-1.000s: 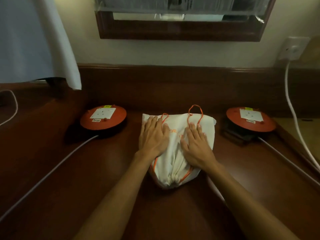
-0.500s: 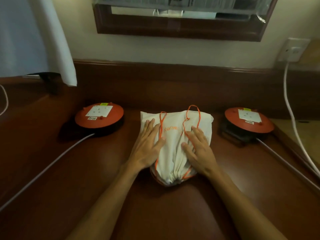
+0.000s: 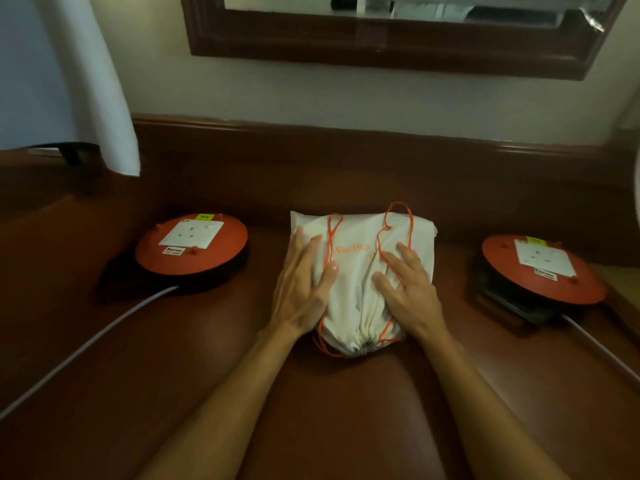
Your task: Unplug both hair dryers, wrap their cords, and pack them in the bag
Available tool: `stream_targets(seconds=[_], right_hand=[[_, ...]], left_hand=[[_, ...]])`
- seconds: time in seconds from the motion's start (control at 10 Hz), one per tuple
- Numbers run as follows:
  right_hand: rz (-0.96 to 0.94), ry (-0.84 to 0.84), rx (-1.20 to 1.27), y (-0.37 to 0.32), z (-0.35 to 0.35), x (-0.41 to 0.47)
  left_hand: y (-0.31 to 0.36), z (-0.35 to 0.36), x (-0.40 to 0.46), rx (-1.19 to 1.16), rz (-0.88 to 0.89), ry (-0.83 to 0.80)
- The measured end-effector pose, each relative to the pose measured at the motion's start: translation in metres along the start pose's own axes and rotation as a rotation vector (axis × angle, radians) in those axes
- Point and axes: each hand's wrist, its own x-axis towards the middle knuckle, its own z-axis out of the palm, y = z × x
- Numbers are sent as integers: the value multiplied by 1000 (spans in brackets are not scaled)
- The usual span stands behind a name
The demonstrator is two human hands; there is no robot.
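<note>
The bag (image 3: 360,271) lies flat on the brown counter (image 3: 311,410), midway between two reels, its cinched mouth turned toward the person and its closed bottom toward the wall. Its long axis runs straight away from the person. It bulges as if full; the dryers themselves do not show, so packing looks finished, though that is a judgement. Orange drawstrings (image 3: 394,237) loop loose over its top face.

The left hand (image 3: 298,289) rests palm down on the bag's left flank, fingers spread, thumb tip on the cloth. The right hand (image 3: 408,292) lies flat on the bag's right half, fingers spread over a drawstring, gripping nothing. Both hands are equally near the mouth, which sits just below the wrists, so either could draw back to it; the right already covers a string.

Left of the bag sits the left reel (image 3: 190,247), its socket bare; right of the bag, the right reel (image 3: 540,268), socket also bare.
</note>
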Motion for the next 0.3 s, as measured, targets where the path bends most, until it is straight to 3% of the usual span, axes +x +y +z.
stream_targets(seconds=[0.1, 0.2, 0.3], right_hand=[[-5, -1, 24, -4, -4, -2], [-4, 107, 191, -10, -12, -10], [122, 383, 399, -19, -28, -24]], left_hand=[[5, -5, -2, -92, -33, 88], [6, -12, -6, -196, -117, 131], [6, -25, -20, -134, -272, 167]])
